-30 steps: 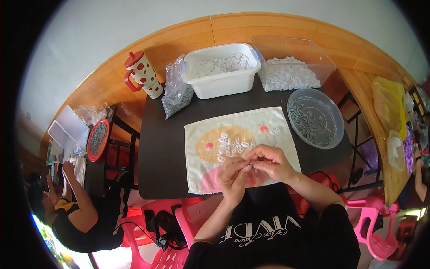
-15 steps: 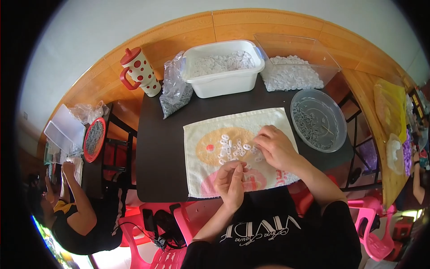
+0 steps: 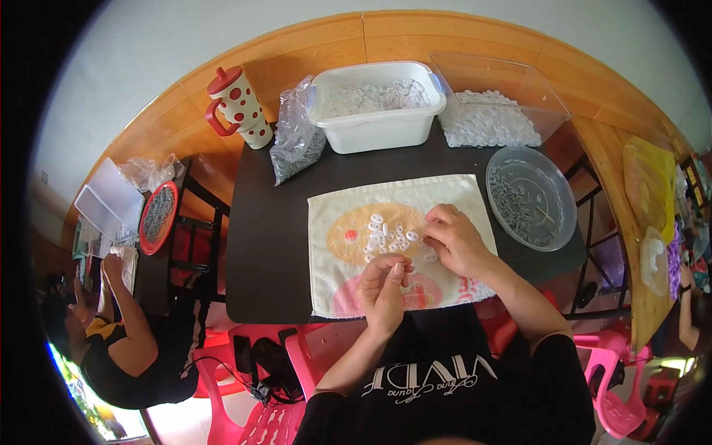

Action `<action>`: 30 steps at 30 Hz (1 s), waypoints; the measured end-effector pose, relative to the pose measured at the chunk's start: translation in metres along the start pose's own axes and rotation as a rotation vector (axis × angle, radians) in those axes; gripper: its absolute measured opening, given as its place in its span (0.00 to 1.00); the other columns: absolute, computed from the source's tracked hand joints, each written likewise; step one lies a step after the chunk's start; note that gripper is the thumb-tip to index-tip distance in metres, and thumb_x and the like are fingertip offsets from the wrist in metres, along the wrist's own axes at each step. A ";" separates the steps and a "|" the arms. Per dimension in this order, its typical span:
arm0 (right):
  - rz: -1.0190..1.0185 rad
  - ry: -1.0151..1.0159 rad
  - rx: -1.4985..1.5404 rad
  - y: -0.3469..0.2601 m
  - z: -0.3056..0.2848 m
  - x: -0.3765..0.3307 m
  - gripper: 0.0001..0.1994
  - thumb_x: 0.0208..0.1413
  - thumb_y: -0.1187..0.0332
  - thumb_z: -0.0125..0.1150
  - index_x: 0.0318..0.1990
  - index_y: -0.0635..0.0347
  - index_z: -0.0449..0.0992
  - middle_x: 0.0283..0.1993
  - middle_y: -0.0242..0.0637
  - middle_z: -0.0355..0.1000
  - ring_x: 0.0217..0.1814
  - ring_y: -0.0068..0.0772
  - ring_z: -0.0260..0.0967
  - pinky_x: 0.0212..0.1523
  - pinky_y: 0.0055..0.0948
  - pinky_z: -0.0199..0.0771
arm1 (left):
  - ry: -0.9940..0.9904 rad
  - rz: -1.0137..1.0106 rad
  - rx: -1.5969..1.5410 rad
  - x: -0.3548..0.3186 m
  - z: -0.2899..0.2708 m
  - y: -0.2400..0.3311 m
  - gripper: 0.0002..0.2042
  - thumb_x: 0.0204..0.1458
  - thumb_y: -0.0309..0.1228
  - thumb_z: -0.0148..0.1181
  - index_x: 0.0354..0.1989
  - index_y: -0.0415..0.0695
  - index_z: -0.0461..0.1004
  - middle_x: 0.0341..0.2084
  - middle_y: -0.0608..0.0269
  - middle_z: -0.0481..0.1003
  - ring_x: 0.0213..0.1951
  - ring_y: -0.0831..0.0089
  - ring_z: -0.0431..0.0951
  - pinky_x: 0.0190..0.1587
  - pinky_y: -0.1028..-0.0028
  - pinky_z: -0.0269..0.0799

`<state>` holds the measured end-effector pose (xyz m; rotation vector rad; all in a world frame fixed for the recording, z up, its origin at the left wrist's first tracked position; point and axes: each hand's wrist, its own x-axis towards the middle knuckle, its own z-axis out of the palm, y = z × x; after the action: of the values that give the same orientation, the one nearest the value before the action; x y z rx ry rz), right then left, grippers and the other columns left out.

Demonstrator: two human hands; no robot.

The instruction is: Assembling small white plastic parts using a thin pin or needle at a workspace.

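Note:
Small white plastic pieces (image 3: 377, 239), many of them oval with two holes, lie scattered on a cream towel (image 3: 326, 215) with orange and pink patches. At the near side of this spread, my left hand (image 3: 383, 291) is closed, thumb and fingertips together; anything between them is too small to make out. My right hand (image 3: 458, 243) rests over the right side of the towel, its fingers pinched beside the white pieces. Whatever its fingertips hold, if anything, is hidden. The two hands are apart.
Behind the towel are a white tub (image 3: 378, 133) and a clear bin (image 3: 493, 126) of white pieces, a bag (image 3: 297, 144) of grey bits and a dotted tumbler (image 3: 241, 107). A round clear tray (image 3: 567, 200) of grey parts stands right. Another person (image 3: 126, 348) sits left.
The whole view has shifted slightly, with the table moving a little up and right in the picture. Both hands keep nearly the same places over the towel, with small finger movements.

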<state>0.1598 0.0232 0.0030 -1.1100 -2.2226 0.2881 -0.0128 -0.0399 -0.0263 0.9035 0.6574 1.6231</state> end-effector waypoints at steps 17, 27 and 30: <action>-0.003 -0.011 -0.174 -0.002 -0.009 -0.008 0.07 0.43 0.78 0.63 0.33 0.60 0.78 0.36 0.37 0.66 0.41 0.42 0.66 0.41 0.36 0.66 | 0.009 -0.078 -0.127 0.001 -0.004 -0.002 0.06 0.59 0.21 0.53 0.42 0.35 0.74 0.36 0.56 0.76 0.32 0.76 0.73 0.34 0.79 0.66; 0.018 0.091 0.247 -0.001 -0.005 -0.006 0.07 0.43 0.84 0.61 0.31 0.64 0.75 0.32 0.37 0.70 0.36 0.37 0.68 0.36 0.29 0.68 | 0.008 -0.095 -0.118 0.000 -0.003 0.000 0.06 0.59 0.21 0.53 0.42 0.35 0.74 0.37 0.56 0.77 0.33 0.76 0.74 0.34 0.79 0.66; 0.302 0.050 0.726 -0.026 -0.013 -0.011 0.06 0.48 0.85 0.59 0.32 0.65 0.74 0.31 0.34 0.73 0.33 0.26 0.69 0.35 0.22 0.67 | 0.019 -0.108 -0.130 0.000 -0.005 0.001 0.06 0.59 0.22 0.53 0.42 0.35 0.74 0.37 0.56 0.77 0.33 0.76 0.74 0.35 0.79 0.67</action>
<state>0.1562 -0.0025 0.0199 -1.0019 -1.6626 1.0799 -0.0171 -0.0397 -0.0285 0.7463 0.5967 1.5607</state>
